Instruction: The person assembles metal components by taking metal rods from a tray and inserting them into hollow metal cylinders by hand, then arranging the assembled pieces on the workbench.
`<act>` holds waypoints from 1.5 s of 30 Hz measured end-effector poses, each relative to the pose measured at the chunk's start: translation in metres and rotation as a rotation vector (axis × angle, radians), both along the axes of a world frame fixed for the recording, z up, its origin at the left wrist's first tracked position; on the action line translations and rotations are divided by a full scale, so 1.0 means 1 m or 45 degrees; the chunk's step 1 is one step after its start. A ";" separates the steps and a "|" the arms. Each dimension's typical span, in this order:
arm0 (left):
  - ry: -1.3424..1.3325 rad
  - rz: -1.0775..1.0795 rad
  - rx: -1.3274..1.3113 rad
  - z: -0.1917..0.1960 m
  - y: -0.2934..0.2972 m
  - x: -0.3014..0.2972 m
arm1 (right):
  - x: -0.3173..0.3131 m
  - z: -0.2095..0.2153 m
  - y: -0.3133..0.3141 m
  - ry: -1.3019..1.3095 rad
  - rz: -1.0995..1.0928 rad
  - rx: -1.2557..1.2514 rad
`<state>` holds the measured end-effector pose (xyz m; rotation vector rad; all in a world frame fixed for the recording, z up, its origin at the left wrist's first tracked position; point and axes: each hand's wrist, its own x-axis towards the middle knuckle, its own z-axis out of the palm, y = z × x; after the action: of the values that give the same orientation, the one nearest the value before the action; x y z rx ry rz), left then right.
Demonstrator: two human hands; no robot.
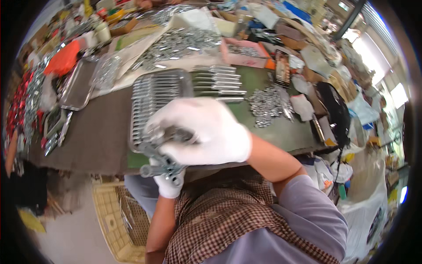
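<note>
White gloves cover both my hands. My left hand (169, 185) is mostly hidden beneath the right one and is closed around a bundle of shiny metal tubes (162, 167), whose round open ends point toward me. Just above them is my right hand (204, 127), its fingers curled in against the bundle and blurred by motion; whatever they pinch is hidden. Behind the hands lies a metal tray (186, 79) with slim silvery rods (156, 90) lined up in rows. To its right, more silvery rods (224, 81) lie side by side on the green table surface.
A pile of small metal parts (266, 105) lies right of the rods, near a phone (282, 68). Farther back are a heap of metal pieces (180, 46) and a pink box (246, 53). An empty-looking tray (79, 86) stands left. A yellow crate (105, 220) sits below the table.
</note>
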<state>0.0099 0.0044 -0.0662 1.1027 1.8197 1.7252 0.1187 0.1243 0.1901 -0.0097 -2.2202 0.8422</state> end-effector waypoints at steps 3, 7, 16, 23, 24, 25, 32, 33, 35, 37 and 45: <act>-0.720 0.032 0.301 0.040 0.010 0.010 | 0.001 -0.005 0.003 -0.005 -0.051 0.105; -0.482 -0.030 0.236 0.015 0.008 0.004 | 0.001 -0.004 0.002 0.023 -0.062 0.233; 0.156 0.034 0.305 0.045 0.008 0.010 | -0.002 -0.002 0.013 -0.190 0.183 0.068; -0.538 0.045 0.299 0.031 0.007 0.006 | -0.006 0.003 0.025 -0.168 0.244 0.169; -0.393 0.039 0.257 0.028 0.006 0.005 | -0.007 0.004 0.028 -0.229 0.298 0.126; -0.392 0.044 0.254 0.024 0.005 0.004 | -0.008 0.003 0.030 -0.228 0.303 0.122; 0.005 0.001 0.051 0.061 -0.004 0.011 | -0.029 -0.005 0.069 -0.296 0.030 -0.242; -0.896 -0.203 0.326 0.074 0.000 0.014 | -0.035 -0.015 0.080 -0.336 -0.135 -0.219; -1.684 -0.452 0.611 0.084 0.005 0.014 | -0.054 -0.044 0.095 -0.367 -0.266 -0.201; -1.461 -0.364 0.547 0.084 0.005 0.018 | -0.069 -0.068 0.103 -0.554 -0.435 0.176; -1.586 -0.257 0.556 0.080 0.004 0.016 | -0.114 -0.109 0.100 -0.582 -0.590 0.570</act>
<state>0.0259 0.0080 0.0137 0.1316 0.5629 1.9869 0.0044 0.2240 0.0811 -0.5254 -2.6299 0.0803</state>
